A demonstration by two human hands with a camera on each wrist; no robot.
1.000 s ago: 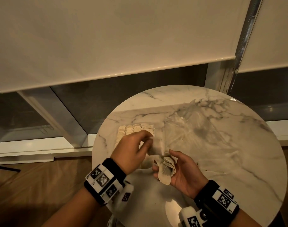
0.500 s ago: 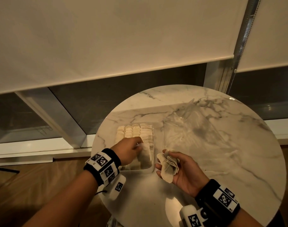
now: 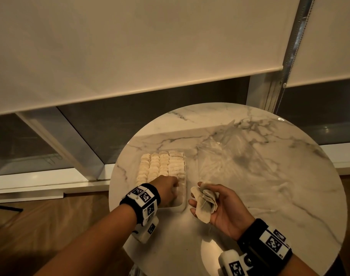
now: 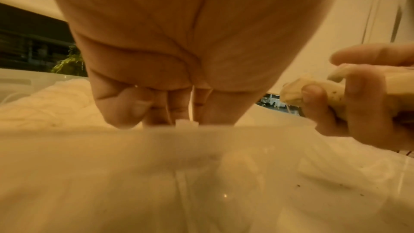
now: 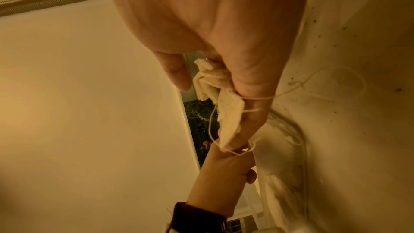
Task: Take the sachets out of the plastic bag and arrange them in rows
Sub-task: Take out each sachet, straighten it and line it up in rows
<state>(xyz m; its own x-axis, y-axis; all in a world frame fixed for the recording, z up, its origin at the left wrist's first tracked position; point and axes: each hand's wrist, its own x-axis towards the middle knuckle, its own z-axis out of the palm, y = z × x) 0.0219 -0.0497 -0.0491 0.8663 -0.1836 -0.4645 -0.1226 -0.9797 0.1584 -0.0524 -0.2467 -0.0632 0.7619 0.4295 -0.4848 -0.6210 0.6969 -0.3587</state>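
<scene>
Beige sachets (image 3: pixel 162 164) lie in rows in a white tray (image 3: pixel 184 188) on the left of the round marble table (image 3: pixel 279 206). My left hand (image 3: pixel 175 186) reaches down into the tray's near end. Its fingertips (image 4: pixel 125 112) pinch a small pale sachet piece (image 4: pixel 187 123) just behind the blurred tray rim (image 4: pixel 201 134). Right of the tray, my right hand (image 3: pixel 202 198) is palm up and grips a bunch of sachets (image 3: pixel 205 202), seen also in the right wrist view (image 5: pixel 215 98) with strings dangling. The clear plastic bag (image 3: pixel 229 154) lies flat beyond.
A loose thread (image 5: pixel 313 81) and dark specks lie on the marble near my right hand. Roller blinds (image 3: pixel 130 46) and dark window glass stand behind the table. Wooden floor (image 3: pixel 40 226) lies beyond the table's left edge.
My left hand left the bunch in my right hand, moved left and back toward me, and came down into the tray's near end. The right hand stayed in place with its bunch.
</scene>
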